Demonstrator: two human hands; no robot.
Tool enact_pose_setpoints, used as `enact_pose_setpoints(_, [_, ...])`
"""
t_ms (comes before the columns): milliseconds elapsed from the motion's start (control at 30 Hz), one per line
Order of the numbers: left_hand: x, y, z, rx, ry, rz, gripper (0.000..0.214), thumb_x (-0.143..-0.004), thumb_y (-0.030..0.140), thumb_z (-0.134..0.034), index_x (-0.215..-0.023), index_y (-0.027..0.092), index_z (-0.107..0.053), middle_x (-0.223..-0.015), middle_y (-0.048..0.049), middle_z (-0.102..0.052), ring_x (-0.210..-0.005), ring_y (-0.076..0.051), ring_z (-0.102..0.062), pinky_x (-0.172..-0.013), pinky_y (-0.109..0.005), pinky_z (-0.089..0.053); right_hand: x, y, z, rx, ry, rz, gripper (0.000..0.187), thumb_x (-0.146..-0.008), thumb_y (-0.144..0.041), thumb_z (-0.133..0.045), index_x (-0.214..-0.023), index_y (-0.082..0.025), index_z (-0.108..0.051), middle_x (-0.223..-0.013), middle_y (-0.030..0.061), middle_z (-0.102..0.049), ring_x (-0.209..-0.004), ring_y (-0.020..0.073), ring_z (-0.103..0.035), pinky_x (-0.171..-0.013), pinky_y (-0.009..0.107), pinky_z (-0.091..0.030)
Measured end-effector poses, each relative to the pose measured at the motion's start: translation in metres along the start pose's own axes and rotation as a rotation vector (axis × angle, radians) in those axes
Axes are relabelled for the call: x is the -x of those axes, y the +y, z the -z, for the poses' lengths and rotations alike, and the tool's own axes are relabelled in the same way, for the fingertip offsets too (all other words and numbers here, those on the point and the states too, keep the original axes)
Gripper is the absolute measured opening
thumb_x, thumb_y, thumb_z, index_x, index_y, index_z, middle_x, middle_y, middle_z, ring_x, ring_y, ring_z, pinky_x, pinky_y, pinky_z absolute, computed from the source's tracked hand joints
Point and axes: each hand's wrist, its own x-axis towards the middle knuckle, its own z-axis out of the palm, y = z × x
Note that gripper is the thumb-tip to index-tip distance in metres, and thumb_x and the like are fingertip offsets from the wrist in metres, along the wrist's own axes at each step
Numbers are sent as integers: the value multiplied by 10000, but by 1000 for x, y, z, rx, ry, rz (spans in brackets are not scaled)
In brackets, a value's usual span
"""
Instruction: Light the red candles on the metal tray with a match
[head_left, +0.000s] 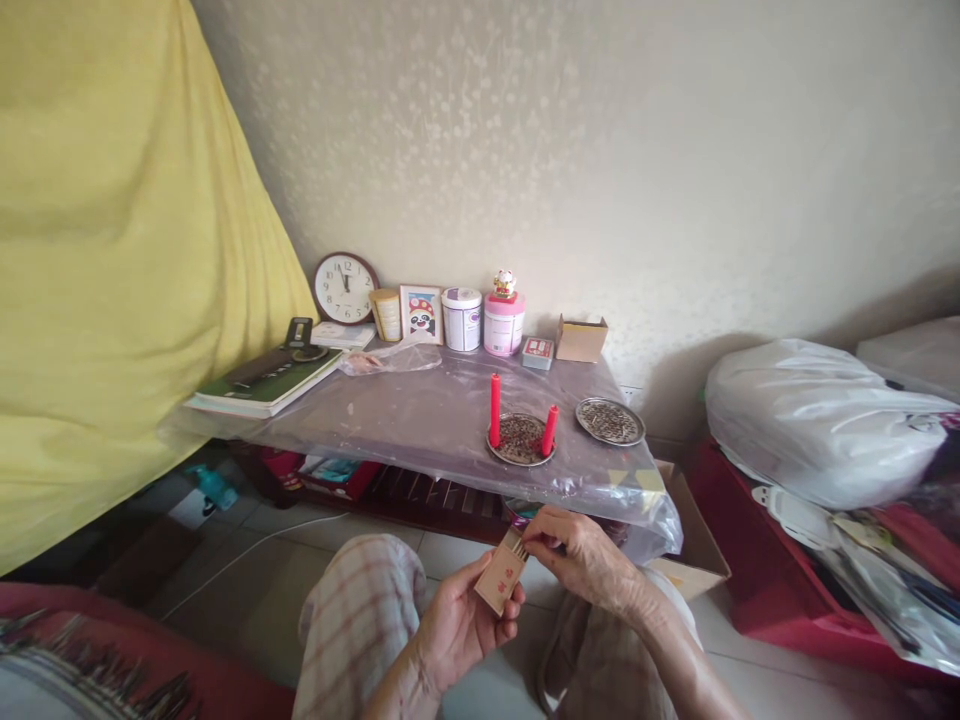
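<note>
Matchbox (498,582), flat tan cardboard, needs steadying: left hand (459,622) grips it; right hand (583,562), hold unclear, curls at its open end.

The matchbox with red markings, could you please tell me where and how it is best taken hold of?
Probably by the long sides of the matchbox, coming from below left, as the left hand does: it is flat and slants up to the right, and its upper end is open, showing the matches, with the right hand there.
</note>
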Motion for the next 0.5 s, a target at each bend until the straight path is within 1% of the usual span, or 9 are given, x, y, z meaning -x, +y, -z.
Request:
enact_pose_setpoints(133, [0, 0, 1, -18, 10, 10, 449, -945, 363, -390, -878, 16, -666, -726, -130, -674, -564, -132, -616, -539, -243, -480, -3, -1, 0, 57, -33, 40, 142, -900, -137, -527, -902, -180, -662, -878, 23, -635, -789, 123, -600, -716, 209, -448])
enact_pose_setpoints(267, [0, 1, 2, -48, 17, 19, 428, -936, 359, -416, -889, 17, -669, -725, -138, -681, -557, -141, -622, -548, -253, -486, -4, -3, 0, 125, -75, 84, 201, -920, -133, -488, -941, -199, -677, -903, 30, -637, -808, 134, -604, -721, 219, -452])
enact_pose_setpoints(367, [2, 1, 1, -82, 23, 19, 414, -938, 354, -419, -882, 37, -681, -714, -129, -692, -549, -137, -616, -548, -249, -480, -4, -3, 1, 175, -105, 111, 210, -924, -133, -474, -931, -190, -676, -883, 36, -629, -799, 145, -597, -711, 232, -451])
enact_pose_setpoints(500, [6, -1, -2, -148, 31, -4, 440, -966, 337, -353, -866, 83, -698, -697, -86, -703, -563, -105, -603, -550, -208, -446, -4, -4, 1, 230, -144, 141, 212, -923, -123, -453, -893, -172, -657, -866, 41, -623, -791, 155, -587, -709, 246, -450])
